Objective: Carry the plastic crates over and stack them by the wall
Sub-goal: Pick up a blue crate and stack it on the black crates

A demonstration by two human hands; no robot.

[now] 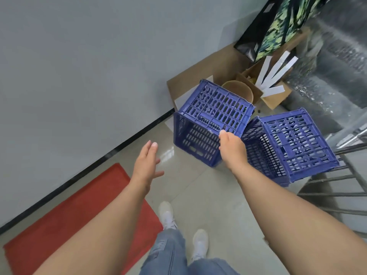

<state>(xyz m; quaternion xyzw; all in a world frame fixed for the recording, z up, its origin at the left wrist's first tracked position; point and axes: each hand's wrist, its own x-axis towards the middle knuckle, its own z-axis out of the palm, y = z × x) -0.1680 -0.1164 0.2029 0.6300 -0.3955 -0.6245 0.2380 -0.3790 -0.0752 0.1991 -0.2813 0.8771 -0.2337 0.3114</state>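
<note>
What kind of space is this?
Probably a storeroom or back-corridor corner: blue plastic crates upturned on tiled floor by a bare wall, open cardboard boxes of odds and ends, and a metal rack.

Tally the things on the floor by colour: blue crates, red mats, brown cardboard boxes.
Blue crates: 2, one near the wall with the right hand at its edge, one to its right.
Red mats: 1.
Brown cardboard boxes: 2, a flat one by the wall and an open one holding white strips.
Total: 5.
</note>
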